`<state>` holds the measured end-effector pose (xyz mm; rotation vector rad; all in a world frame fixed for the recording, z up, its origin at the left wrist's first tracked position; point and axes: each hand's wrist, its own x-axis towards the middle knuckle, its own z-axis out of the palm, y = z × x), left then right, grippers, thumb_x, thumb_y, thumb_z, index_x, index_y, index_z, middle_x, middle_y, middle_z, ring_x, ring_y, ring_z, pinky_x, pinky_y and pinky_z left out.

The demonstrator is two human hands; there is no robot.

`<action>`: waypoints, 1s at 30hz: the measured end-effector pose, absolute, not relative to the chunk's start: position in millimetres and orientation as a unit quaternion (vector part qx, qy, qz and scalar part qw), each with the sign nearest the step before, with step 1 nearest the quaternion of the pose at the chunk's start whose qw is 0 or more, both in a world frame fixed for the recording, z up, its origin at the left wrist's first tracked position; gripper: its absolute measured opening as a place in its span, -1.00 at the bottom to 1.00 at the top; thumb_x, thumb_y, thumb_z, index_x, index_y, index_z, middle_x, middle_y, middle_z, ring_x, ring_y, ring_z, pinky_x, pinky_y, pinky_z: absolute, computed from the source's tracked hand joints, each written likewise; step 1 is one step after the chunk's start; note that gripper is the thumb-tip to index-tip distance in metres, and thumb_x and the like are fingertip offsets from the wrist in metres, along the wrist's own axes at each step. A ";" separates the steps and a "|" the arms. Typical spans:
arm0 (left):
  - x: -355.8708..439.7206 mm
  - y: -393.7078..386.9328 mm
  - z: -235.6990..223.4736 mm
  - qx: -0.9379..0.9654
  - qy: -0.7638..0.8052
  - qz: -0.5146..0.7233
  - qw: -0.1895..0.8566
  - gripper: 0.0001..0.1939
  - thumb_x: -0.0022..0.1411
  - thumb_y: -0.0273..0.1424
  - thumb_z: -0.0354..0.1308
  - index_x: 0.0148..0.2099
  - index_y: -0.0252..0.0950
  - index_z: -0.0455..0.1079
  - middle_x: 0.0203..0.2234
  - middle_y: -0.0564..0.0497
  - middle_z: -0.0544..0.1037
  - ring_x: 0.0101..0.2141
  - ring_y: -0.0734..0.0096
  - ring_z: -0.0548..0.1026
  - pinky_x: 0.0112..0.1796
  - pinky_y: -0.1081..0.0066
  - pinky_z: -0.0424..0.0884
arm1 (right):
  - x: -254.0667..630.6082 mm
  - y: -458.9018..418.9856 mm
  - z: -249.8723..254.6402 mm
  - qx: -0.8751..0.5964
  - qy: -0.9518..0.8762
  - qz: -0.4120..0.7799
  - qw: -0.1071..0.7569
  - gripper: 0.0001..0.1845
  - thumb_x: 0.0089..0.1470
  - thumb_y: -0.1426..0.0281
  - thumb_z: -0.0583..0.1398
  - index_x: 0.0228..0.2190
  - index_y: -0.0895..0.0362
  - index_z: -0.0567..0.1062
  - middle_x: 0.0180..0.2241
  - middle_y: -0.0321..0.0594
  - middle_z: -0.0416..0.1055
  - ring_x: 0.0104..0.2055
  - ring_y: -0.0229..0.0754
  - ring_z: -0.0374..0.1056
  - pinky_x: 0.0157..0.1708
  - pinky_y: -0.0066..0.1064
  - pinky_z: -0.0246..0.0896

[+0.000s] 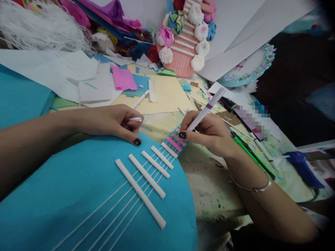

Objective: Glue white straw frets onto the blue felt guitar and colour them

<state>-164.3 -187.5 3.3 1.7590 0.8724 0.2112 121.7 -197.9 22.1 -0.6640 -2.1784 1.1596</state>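
Observation:
A blue paper guitar shape (86, 195) lies before me with white strings and several white bars (142, 188) glued across them. My left hand (110, 120) rests on its upper edge, fingers curled round a small white stick (135, 119). My right hand (209, 132) grips a white marker with a purple band (206, 109), its tip down at the narrow end of the shape, where a pink bar (174, 143) is. A thin bangle circles my right wrist.
A pink paper guitar with paper flowers (183, 38) stands at the back. Paper scraps, a yellow sheet (167, 96), white sheets (235, 42) and tissue paper crowd the table. Green pens (248, 153) lie right of my hand, and a blue glue gun (303, 167) further right.

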 end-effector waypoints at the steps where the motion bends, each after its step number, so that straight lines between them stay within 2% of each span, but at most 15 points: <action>1: -164.0 -188.2 4.3 0.741 0.368 0.090 0.554 -0.51 0.07 -0.32 0.29 -0.48 -0.21 -0.07 -0.59 0.18 0.14 -0.58 0.58 0.10 -0.58 0.54 0.13 | 121.6 -198.0 21.9 -0.250 -0.815 0.436 0.289 -0.93 0.10 0.44 0.26 -0.40 0.16 0.45 -0.51 -0.32 0.35 -0.45 -0.31 0.25 -0.46 -0.44 0.15; 6: -163.0 -192.0 8.8 0.736 0.373 0.090 0.557 -0.56 0.17 -0.34 0.22 -0.46 -0.21 -0.07 -0.58 0.21 0.10 -0.56 0.62 0.05 -0.55 0.56 0.10 | 121.2 -198.2 21.0 -0.253 -0.816 0.428 0.293 -0.92 0.11 0.44 0.26 -0.40 0.17 0.45 -0.51 -0.33 0.35 -0.47 -0.33 0.25 -0.48 -0.45 0.12; 14: -162.9 -192.6 8.9 0.738 0.382 0.083 0.550 -0.58 0.18 -0.39 0.19 -0.45 -0.21 -0.08 -0.56 0.19 0.10 -0.55 0.62 0.06 -0.53 0.55 0.09 | 120.4 -197.4 20.0 -0.251 -0.817 0.427 0.295 -0.92 0.11 0.43 0.26 -0.40 0.16 0.45 -0.51 -0.33 0.35 -0.47 -0.33 0.24 -0.49 -0.45 0.13; 30: -163.9 -190.8 7.2 0.758 0.383 0.088 0.521 -0.58 0.13 -0.34 0.22 -0.47 -0.22 -0.06 -0.58 0.15 0.13 -0.55 0.57 0.09 -0.55 0.55 0.14 | 118.7 -198.4 18.9 -0.253 -0.814 0.431 0.295 -0.89 0.14 0.38 0.25 -0.38 0.17 0.43 -0.51 -0.33 0.34 -0.47 -0.33 0.24 -0.47 -0.46 0.15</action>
